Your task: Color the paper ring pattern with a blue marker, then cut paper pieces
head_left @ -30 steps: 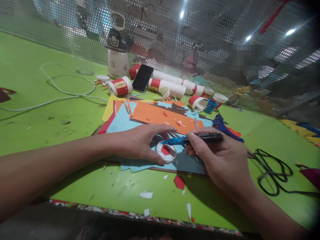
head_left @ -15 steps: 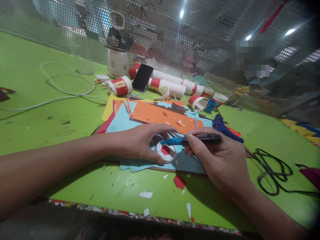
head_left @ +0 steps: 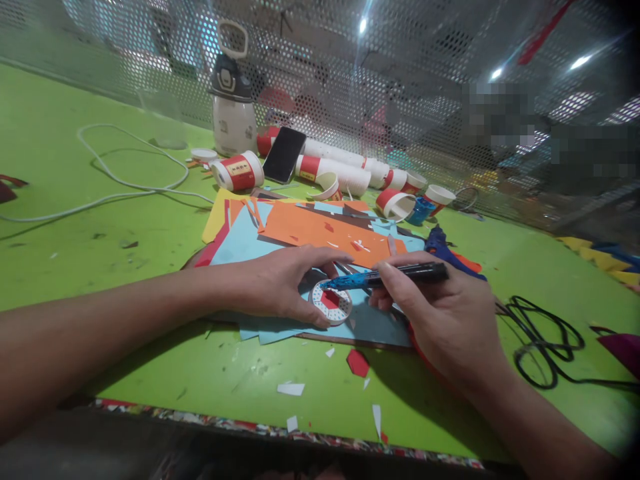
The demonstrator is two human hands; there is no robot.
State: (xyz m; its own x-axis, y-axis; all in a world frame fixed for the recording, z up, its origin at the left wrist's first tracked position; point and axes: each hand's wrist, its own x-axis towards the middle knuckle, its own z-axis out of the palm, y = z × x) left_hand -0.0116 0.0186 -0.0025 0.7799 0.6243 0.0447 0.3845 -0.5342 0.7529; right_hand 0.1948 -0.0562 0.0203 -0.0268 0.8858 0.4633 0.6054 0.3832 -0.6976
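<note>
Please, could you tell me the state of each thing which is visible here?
Left hand: closed around the disc's edge
Right hand: gripping the marker
Marker: uncapped, tip at the disc
Round disc: dotted around a red hexagon
Smartphone: screen dark
Bottle: upright, loop raised
Red-and-white paper cup: on its side
Black cord: loosely coiled

Small white lamps [head_left: 363, 25] are glaring behind the perforated metal screen [head_left: 320, 73], throwing thin streaks through a dim, hazy background that is looking soft. The green tabletop [head_left: 240, 380] is catching moderate, diffuse light, while the right hand [head_left: 450, 313] is casting a broad, soft-edged shadow. Darkness is filling the space under the table and the upper right corner. Wide-angle distortion is stretching the edges; pixelated blocks are masking patches at right.
</note>
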